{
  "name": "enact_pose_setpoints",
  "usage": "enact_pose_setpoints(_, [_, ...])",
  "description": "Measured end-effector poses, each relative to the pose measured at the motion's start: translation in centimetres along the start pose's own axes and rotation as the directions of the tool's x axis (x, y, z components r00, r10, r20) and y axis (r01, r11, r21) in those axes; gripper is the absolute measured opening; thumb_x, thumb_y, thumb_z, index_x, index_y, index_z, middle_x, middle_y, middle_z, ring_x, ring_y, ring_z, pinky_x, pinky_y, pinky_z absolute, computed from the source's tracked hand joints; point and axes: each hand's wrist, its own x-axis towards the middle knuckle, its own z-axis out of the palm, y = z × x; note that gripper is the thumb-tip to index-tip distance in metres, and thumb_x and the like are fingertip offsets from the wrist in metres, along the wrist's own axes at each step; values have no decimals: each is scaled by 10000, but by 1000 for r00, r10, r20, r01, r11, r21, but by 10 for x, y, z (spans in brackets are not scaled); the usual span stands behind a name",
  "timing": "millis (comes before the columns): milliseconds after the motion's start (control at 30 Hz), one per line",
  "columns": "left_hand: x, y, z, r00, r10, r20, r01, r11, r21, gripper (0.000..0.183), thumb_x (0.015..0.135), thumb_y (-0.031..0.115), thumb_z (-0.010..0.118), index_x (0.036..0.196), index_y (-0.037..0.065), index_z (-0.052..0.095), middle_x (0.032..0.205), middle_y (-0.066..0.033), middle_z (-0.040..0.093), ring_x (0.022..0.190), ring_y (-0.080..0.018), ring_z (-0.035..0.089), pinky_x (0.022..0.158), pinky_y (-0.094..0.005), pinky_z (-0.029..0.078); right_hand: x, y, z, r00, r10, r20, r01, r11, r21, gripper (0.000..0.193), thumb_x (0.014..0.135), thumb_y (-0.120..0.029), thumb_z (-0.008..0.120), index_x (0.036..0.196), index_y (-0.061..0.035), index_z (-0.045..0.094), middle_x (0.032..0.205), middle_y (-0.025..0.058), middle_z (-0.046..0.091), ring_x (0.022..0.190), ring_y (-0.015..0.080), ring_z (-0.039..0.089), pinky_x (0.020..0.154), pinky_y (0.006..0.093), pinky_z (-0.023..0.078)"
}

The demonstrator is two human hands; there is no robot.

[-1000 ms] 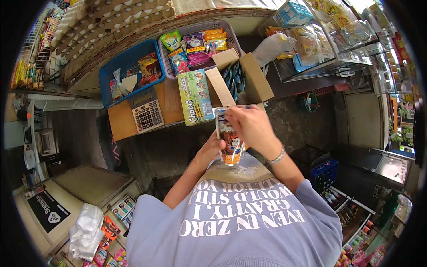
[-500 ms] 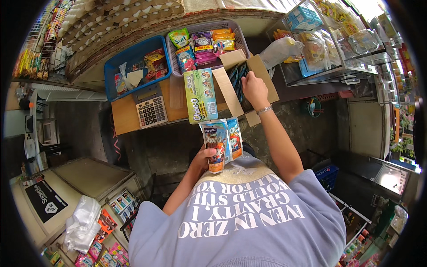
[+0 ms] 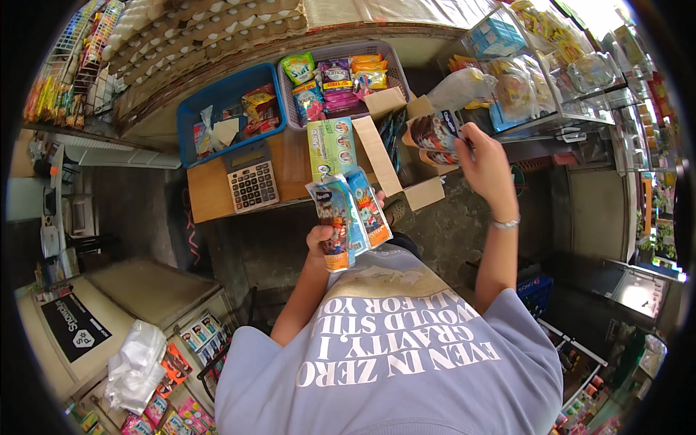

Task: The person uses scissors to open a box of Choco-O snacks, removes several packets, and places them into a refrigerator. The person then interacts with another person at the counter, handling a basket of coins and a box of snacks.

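My left hand (image 3: 321, 241) is closed round several upright blue-and-orange drink pouches (image 3: 370, 212), fanned out in front of my chest. Out to the right, my right hand (image 3: 484, 161) pinches more drink pouches (image 3: 433, 135) by their end, held sideways above the right side of an opened cardboard box (image 3: 375, 155). The box has its flaps spread, and more dark blue pouches (image 3: 392, 141) stand inside it. Its green printed flap or panel (image 3: 331, 147) faces up on the left, just beyond the left hand's pouches. The box's right part is partly hidden behind the raised pouches.
On the wooden table (image 3: 206, 196) stand a calculator (image 3: 252, 185), a blue bin (image 3: 185, 123) with packets, and a lilac basket (image 3: 397, 71) of colourful sachets. Egg trays (image 3: 210, 32) are stacked behind. To the right is a clear display case (image 3: 540, 119) holding bagged goods.
My right hand has come up out of the box and moved right, now with pouches in it. The left hand's pouches have shifted slightly left and fanned wider.
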Motion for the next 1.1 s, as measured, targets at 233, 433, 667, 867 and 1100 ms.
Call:
enact_pose_setpoints(233, [33, 15, 26, 987, -24, 156, 23, 1000, 5, 1076, 663, 343, 806, 1549, -52, 340, 1567, -299, 382, 1410, -347, 488, 1136, -492, 479, -8, -50, -39, 824, -328, 462, 288, 945, 157, 126, 948, -82, 620, 977, -15, 518, 903, 200, 631, 914, 454, 620, 750, 523, 487])
enact_pose_setpoints(433, [10, -6, -35, 962, -211, 175, 227, 971, -74, 960, 612, 202, 787, 1480, -37, 454, 1380, -223, 623, 1229, -367, 636, 1106, -504, 492, 1, -42, 30, 792, -344, 505, 248, 936, 249, 126, 960, -133, 641, 1013, -23, 611, 784, 193, 663, 786, 423, 652, 693, 489, 490])
enact_pose_setpoints(667, [12, -21, -50, 972, 109, 206, -37, 944, -328, 946, 686, 413, 779, 1427, -71, 445, 1195, -340, 619, 1064, -429, 690, 907, -553, 607, 4, -63, 61, 920, -178, 349, 21, 912, 409, 251, 891, -142, 796, 1041, -28, 631, 785, 112, 704, 729, 235, 711, 649, 353, 507])
enact_pose_setpoints(867, [-6, -28, -70, 949, 266, 168, -155, 861, -484, 853, 798, 363, 702, 1510, -8, 411, 1355, -384, 519, 1155, -492, 640, 931, -659, 566, 34, -10, 85, 929, 355, 109, -357, 777, 519, 141, 1022, -174, 640, 1007, -34, 632, 819, 82, 715, 736, 147, 720, 590, 282, 553])
enact_pose_setpoints(1100, [-42, -52, -190, 977, 190, -95, -208, 945, -254, 820, 833, 370, 657, 1515, -12, 407, 1356, -309, 552, 1172, -476, 613, 1029, -638, 490, 17, 55, 191, 964, 241, 110, -214, 953, -212, 347, 941, -410, 689, 927, -64, 675, 849, 229, 719, 836, 453, 700, 753, 549, 562])
